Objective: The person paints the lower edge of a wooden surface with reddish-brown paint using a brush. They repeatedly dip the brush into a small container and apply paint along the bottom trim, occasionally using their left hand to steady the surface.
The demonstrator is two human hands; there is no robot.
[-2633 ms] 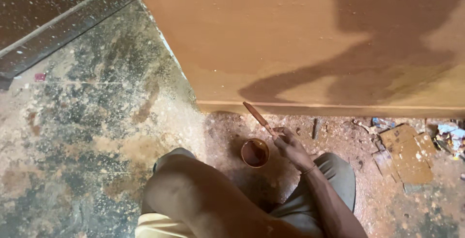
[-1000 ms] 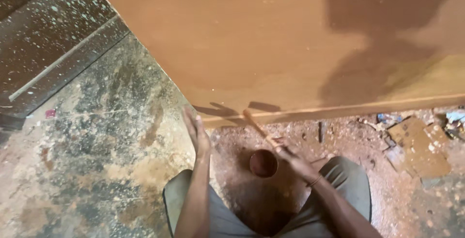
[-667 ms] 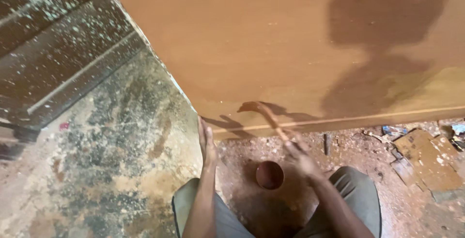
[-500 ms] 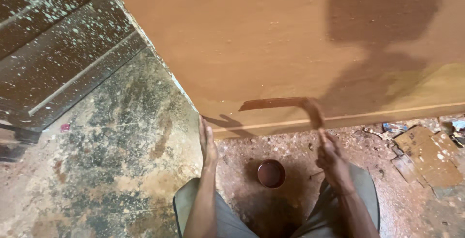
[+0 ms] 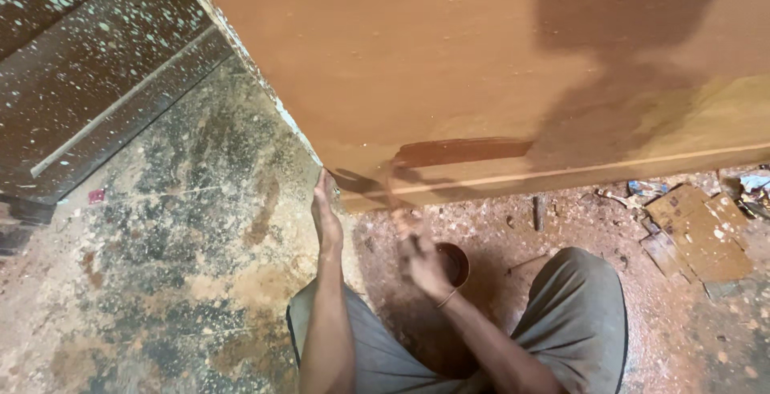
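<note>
Head view: right hand (image 5: 423, 261) grips brush (image 5: 395, 189) against board (image 5: 449, 65); left hand (image 5: 325, 216) flat on its corner.

The wooden board (image 5: 481, 65) looks smooth and matt — one dark wet streak (image 5: 465, 152) glistens near its lower edge. Beside the board, the floor (image 5: 176, 266) is rough, mottled concrete — dusty, paint-flecked.

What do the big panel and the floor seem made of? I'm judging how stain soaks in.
The panel looks like smooth, matt brown wood board; a darker wet streak shows on it. The floor looks like bare concrete, rough and paint-speckled.
</note>
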